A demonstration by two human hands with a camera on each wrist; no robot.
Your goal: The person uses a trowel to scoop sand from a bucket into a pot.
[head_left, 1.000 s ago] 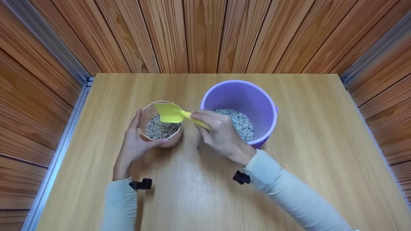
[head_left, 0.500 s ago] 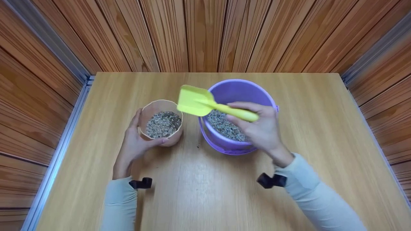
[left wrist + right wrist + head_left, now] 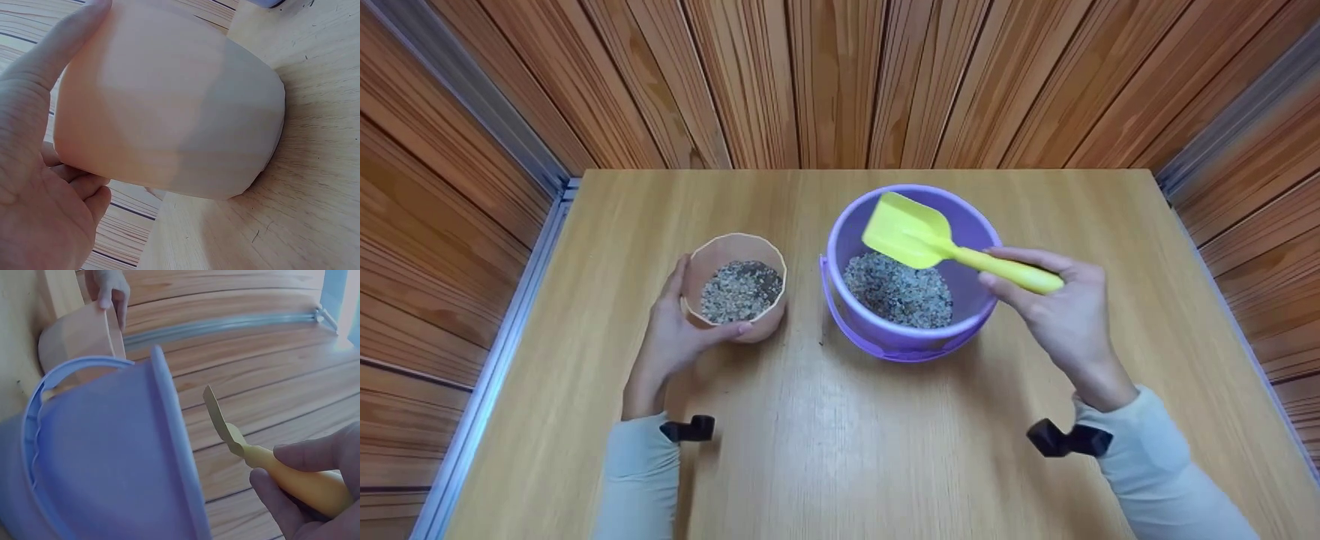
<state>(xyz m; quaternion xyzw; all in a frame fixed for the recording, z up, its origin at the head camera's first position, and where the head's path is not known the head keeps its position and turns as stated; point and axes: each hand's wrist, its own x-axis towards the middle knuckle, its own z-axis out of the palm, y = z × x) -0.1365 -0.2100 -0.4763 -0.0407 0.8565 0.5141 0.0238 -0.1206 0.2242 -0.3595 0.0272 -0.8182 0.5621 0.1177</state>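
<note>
My left hand [image 3: 679, 334] grips the side of a peach faceted plant pot [image 3: 765, 324], thumb near the front rim and fingers round the left side. Grey gravel [image 3: 739, 292] with a darker patch at its right covers the inside of the pot. In my right hand [image 3: 1065, 307] is the handle of a yellow toy shovel [image 3: 911, 232], pinched between thumb and fingers. Its blade hangs over a purple bucket [image 3: 840, 292] that holds more gravel [image 3: 907, 296]. In the right wrist view, the shovel [image 3: 304, 481] is seen edge-on beyond the bucket's rim.
The bucket's purple handle [image 3: 851, 330] hangs down along its front left side. Pot and bucket stand side by side on a wooden table [image 3: 825, 450], with a few dark specks between them. Wood-plank walls [image 3: 840, 82] enclose the back and both sides.
My right hand has carried the shovel from over the pot rightward to above the bucket. The left hand and pot have stayed put.
</note>
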